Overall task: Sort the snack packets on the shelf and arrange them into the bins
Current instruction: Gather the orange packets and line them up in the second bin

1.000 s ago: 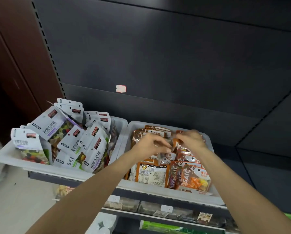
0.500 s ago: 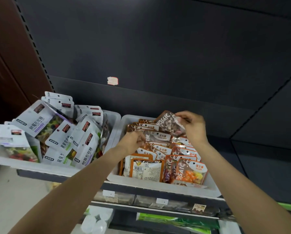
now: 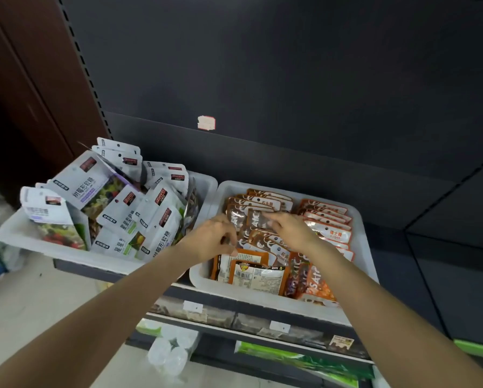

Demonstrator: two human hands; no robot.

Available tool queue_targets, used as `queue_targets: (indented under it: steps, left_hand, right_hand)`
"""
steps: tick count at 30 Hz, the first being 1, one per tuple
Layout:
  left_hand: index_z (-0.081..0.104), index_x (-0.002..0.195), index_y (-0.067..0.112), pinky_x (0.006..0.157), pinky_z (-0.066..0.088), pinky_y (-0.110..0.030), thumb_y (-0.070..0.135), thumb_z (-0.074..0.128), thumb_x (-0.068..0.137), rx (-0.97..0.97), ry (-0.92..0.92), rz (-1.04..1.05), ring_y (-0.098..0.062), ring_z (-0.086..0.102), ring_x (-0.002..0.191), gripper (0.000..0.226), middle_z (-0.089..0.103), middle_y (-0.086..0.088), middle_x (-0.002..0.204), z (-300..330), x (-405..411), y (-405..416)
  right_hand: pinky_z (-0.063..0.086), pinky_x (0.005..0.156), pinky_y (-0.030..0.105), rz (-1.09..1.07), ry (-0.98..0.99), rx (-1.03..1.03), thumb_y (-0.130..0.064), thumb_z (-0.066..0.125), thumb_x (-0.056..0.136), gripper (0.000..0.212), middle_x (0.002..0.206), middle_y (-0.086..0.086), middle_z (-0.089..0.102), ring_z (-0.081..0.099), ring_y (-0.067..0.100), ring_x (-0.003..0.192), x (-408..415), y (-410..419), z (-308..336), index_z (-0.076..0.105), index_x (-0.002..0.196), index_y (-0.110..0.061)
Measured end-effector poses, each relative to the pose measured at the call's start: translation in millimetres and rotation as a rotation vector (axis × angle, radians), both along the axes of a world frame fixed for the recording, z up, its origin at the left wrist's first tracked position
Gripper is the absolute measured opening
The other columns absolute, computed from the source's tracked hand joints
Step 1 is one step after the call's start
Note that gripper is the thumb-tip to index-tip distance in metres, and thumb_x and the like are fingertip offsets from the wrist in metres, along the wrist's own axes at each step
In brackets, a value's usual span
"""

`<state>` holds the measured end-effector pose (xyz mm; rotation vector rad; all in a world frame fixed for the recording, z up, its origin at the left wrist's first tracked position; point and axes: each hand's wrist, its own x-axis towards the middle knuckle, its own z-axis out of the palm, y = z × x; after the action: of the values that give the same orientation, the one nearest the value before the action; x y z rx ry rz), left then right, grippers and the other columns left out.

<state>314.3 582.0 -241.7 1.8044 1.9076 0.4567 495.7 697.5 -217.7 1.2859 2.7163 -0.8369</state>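
Both hands over the right bin point(image 3: 359, 242), reaching in from the near edge. Left hand point(image 3: 216, 238) curled at the bin's left side, fingertips pinched together on the edge of a packet not clearly made out, seemingly steadying the row. Right hand point(image 3: 289, 229) with fingers bent, gripping a dark brown packet point(image 3: 255, 219) by its right edge, held upright just above the brown rows, probably to slot it in with its own kind. At the bin's near edge, an orange packet point(image 3: 255, 273) lying barcode side up, with standing orange packets beside it. Further back, brown packets point(image 3: 262, 201) overlapped like tiles on the left, orange packets point(image 3: 328, 219) likewise on the right, so that each flavour keeps its own column. Left bin point(image 3: 13, 233) touching the right one, heaped loosely with white packets point(image 3: 94, 183) leaning every way, apparently not yet tidied. Beyond both, dark shelf backing point(image 3: 290, 79) bearing a small pale sticker point(image 3: 206, 123).
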Motion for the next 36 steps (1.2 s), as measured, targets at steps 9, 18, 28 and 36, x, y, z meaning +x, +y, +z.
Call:
queue_targets:
  steps: [9,18,28,36]
  left_hand:
    - [0.059,0.098,0.019,0.087,0.053,-0.031,0.018,0.056,0.093,0.134,-0.029,0.139,-0.013,0.061,0.097,0.005,0.063,0.0,0.112,17,7,-6]
    - [0.068,0.094,0.014,0.079,0.056,-0.026,0.015,0.065,0.088,0.362,-0.211,0.118,-0.01,0.068,0.087,0.007,0.071,0.001,0.1,51,26,-3]
    - [0.062,0.111,0.017,0.093,0.046,-0.025,0.02,0.065,0.088,0.058,-0.104,0.123,-0.011,0.055,0.103,0.023,0.057,0.001,0.12,13,17,-5]
    - [0.063,0.081,0.031,0.091,0.052,-0.036,0.018,0.065,0.088,-0.081,-0.083,0.026,-0.013,0.062,0.094,0.015,0.068,0.001,0.101,-8,25,-1]
  right_hand:
    - [0.04,0.103,0.032,-0.183,0.138,0.315,-0.022,0.042,0.1,0.036,0.135,0.006,0.049,0.046,0.021,0.126,8,-20,4,0.051,0.134,-0.014]
    - [0.058,0.078,0.037,-0.68,0.599,-0.509,-0.049,0.046,0.094,0.049,0.083,0.019,0.072,0.072,0.026,0.077,-7,-30,47,0.062,0.081,-0.004]
    - [0.04,0.073,0.017,-0.379,0.376,0.113,0.007,0.05,0.09,0.03,0.118,0.003,0.06,0.055,0.015,0.11,37,-30,47,0.055,0.108,-0.017]
    - [0.049,0.082,0.022,-0.298,0.416,0.067,-0.001,0.056,0.09,0.023,0.113,0.003,0.065,0.06,0.016,0.108,39,-25,27,0.063,0.107,-0.016]
